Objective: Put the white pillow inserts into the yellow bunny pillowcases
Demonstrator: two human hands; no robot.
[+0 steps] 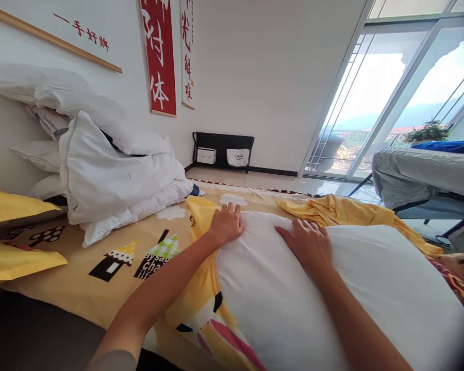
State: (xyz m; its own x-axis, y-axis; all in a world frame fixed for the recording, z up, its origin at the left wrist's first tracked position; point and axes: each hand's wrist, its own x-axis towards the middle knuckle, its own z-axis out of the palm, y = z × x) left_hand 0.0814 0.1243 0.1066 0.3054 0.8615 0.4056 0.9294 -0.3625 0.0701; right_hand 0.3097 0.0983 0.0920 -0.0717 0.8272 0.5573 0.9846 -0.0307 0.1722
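Observation:
A plump white pillow [270, 304] lies on the bed in front of me, its left end inside a yellow pillowcase [204, 281] with a cartoon animal print. At the far side of the case's mouth, my left hand [227, 225] is closed on the pillowcase edge, its fingers bent over where case and pillow meet. Farther right, my right hand [311, 248] grips the bare pillow, thumb apart and fingers curled over its far edge. Both fingertips are partly hidden. Behind the pillow lies a crumpled yellow cloth [344, 208].
White pillows [116, 180] are heaped at the left against the wall, near yellow cased pillows [19, 263]. A printed sheet [81, 288] covers the bed. Part of a person [458, 268] shows at the right edge. A cloth-covered rack [429, 170] stands by the glass door.

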